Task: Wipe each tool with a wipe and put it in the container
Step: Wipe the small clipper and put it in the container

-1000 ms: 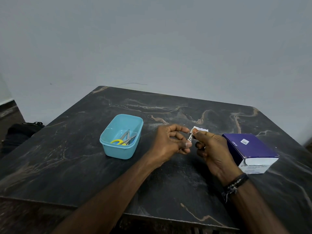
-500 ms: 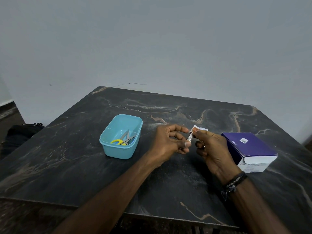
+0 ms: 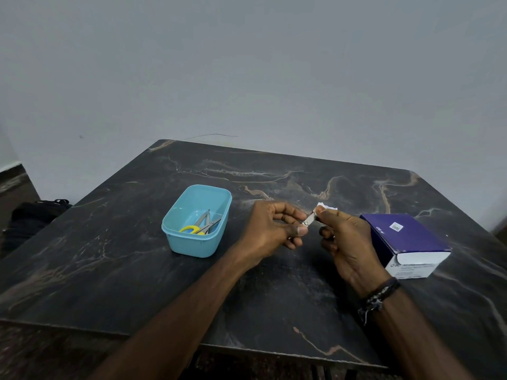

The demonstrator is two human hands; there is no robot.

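Light blue container (image 3: 196,237), purple box (image 3: 406,237)

Left hand (image 3: 274,229) pinches small metal tool (image 3: 309,220); right hand (image 3: 345,237) presses white wipe (image 3: 325,208) on it.

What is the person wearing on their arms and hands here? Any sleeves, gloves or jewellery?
Both hands are bare, with no gloves and no rings that I can make out. No sleeves show: both forearms are uncovered as far as the picture reaches. The left hand and its wrist carry nothing. The right hand has a dark braided wristband at the wrist, with lighter flecks and a frayed end hanging down.
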